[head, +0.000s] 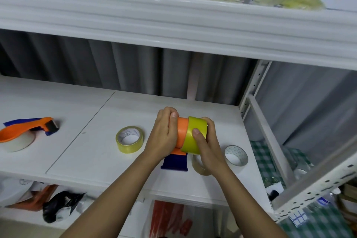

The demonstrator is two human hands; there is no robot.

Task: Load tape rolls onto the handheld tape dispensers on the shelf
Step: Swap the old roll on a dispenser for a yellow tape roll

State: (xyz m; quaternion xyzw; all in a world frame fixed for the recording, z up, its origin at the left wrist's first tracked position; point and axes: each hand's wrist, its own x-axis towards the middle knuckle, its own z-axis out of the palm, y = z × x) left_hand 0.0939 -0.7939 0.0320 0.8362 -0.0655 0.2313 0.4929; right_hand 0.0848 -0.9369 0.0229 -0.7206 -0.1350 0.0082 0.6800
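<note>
White shelving fills the frame, with grey curtain folds behind it and a white shelf [77, 121] board running across the middle. At centre, the fingers [196, 132] of the right hand [207, 145] are curled around a yellow-green tape roll [195, 137], the thumb pressed flat on its outer face and the other fingers wrapped over its far side. That roll sits against the orange drum of a handheld tape dispenser [181, 133], whose blue base shows just below the hands, near the shelf's front edge. The left hand [164, 133] clasps the dispenser's left side, its fingers closed over the top and the thumb lying along the orange part. Just under the right wrist lies a clear tape roll [200, 167], partly hidden. To the right of that hand, a white-cored tape roll [236, 155] lies flat on the shelf. To the left of the left hand, a yellowish tape roll [129, 139] also lies flat, near but apart from the wrist. At the far left of the shelf rests a second dispenser [25, 131], orange with blue parts, carrying a pale roll. Along the top of the frame, an upper shelf [173, 23] holds red items, crumpled white material and yellow-green plastic. Below the working shelf, bags and a red package show at the bottom edge.
</note>
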